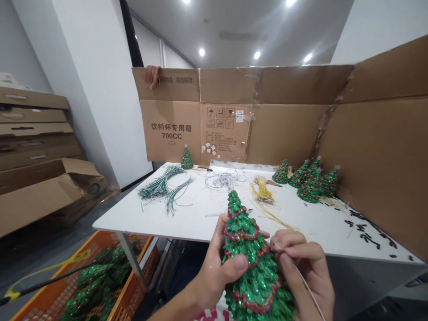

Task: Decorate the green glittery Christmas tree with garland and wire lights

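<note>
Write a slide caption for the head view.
The left hand grips a glittered green Christmas tree while the right hand pinches a yellow strand beside it, over a white table with green wire bundles.

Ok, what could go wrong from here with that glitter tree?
The thin yellow strand pinched in the right hand could bend or snap. The green glitter tree, held mainly by the left hand, might slip, since it is beyond the white table. Its red trim could snag.

A white table spreads out ahead of the grip — green wire bundles ahead and left, a silver wire tangle straight ahead, yellow strands just right of that, glittered green Christmas trees farther right — black scraps beyond them
</note>
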The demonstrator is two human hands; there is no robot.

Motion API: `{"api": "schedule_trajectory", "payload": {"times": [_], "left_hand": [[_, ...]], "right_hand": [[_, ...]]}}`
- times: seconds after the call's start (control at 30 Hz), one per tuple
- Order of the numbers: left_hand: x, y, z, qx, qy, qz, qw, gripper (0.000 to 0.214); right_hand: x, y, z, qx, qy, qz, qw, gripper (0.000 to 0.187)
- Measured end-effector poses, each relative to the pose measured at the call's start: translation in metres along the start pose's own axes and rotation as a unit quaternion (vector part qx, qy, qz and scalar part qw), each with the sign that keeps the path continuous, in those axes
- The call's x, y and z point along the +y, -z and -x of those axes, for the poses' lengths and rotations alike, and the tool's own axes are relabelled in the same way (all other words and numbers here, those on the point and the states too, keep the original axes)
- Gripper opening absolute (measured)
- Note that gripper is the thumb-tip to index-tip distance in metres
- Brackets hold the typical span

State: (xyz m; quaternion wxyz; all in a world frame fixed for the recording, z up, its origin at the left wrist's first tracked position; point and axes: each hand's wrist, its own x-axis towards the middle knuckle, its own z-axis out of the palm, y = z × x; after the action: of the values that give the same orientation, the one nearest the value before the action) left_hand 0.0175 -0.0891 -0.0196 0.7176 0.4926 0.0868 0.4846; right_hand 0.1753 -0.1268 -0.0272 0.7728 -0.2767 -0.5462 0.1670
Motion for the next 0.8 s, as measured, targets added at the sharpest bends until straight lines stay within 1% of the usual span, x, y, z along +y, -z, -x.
{"api": "schedule_trajectory", "payload": {"times": [0.07, 0.1, 0.17, 0.23, 0.27, 0.33, 0.43, 0.5, 0.57, 0.67, 0.73, 0.8], "left_hand": [[0.001, 0.004, -0.003, -0.004, 0.001, 0.007, 1.0, 0.067], [0.002, 0.006, -0.004, -0.002, 0.003, -0.006, 1.0, 0.066], [0.008, 0.009, -0.008, 0.001, 0.012, -0.061, 0.998, 0.061], [0.014, 0.011, -0.011, -0.007, 0.03, -0.111, 0.993, 0.055], [0.016, 0.01, -0.011, -0.009, 0.04, -0.12, 0.992, 0.055], [0.014, 0.01, -0.01, -0.007, 0.051, -0.113, 0.992, 0.056], [0.001, 0.012, -0.006, 0.026, 0.039, -0.084, 0.995, 0.061], [-0.009, 0.014, -0.005, 0.076, 0.01, -0.075, 0.994, 0.068], [-0.017, 0.015, -0.004, 0.117, 0.009, -0.07, 0.991, 0.072], [-0.018, 0.013, -0.005, 0.143, 0.006, -0.049, 0.989, 0.072], [-0.014, 0.011, -0.007, 0.151, 0.003, -0.021, 0.988, 0.071], [-0.01, 0.007, -0.01, 0.149, 0.017, 0.015, 0.989, 0.07]], "right_hand": [[-0.002, -0.004, 0.0, 0.006, 0.011, 0.015, 1.0, 0.01], [-0.003, -0.007, 0.001, 0.027, 0.029, 0.03, 0.999, 0.01], [-0.004, -0.015, 0.002, 0.081, 0.09, 0.072, 0.99, 0.011], [-0.003, -0.02, 0.004, 0.108, 0.156, 0.119, 0.974, 0.014], [-0.003, -0.021, 0.004, 0.103, 0.178, 0.14, 0.969, 0.016], [-0.001, -0.022, 0.005, 0.082, 0.197, 0.165, 0.963, 0.019], [0.001, -0.023, 0.006, 0.073, 0.196, 0.171, 0.963, 0.023], [0.002, -0.025, 0.005, 0.062, 0.186, 0.154, 0.969, 0.024], [0.002, -0.025, 0.004, 0.039, 0.167, 0.128, 0.977, 0.025], [0.002, -0.022, 0.0, 0.015, 0.133, 0.096, 0.986, 0.024], [0.003, -0.017, -0.002, 0.016, 0.109, 0.082, 0.99, 0.022], [0.005, -0.013, -0.004, 0.023, 0.08, 0.074, 0.994, 0.019]]}}
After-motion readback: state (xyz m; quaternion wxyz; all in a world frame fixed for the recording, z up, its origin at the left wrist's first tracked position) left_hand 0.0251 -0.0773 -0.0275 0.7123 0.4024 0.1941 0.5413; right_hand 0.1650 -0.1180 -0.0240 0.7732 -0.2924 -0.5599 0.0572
